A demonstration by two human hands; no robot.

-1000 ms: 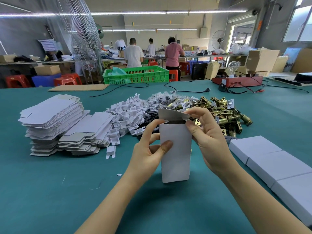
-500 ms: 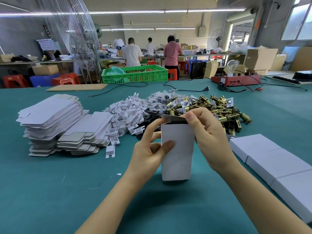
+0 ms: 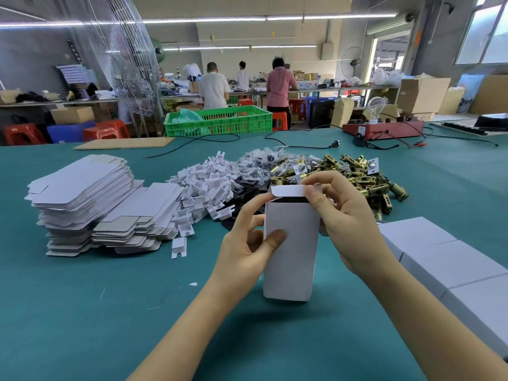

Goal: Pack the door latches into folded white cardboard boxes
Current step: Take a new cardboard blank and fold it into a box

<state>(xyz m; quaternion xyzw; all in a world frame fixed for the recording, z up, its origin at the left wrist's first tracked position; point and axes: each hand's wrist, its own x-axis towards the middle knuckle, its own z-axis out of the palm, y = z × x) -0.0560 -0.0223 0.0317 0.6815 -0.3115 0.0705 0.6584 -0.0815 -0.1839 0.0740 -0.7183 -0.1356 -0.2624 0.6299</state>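
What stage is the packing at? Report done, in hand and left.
Done: closed white boxes lie in a row at the right. In hand: the left hand holds an upright box while the right hand pinches its top flap, not yet tucked in. Left: a big pile of brass latches and a stack of flat box blanks.

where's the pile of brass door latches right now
In the head view the pile of brass door latches lies on the green table, right of centre, just behind the right hand and beside the clear bagged parts.
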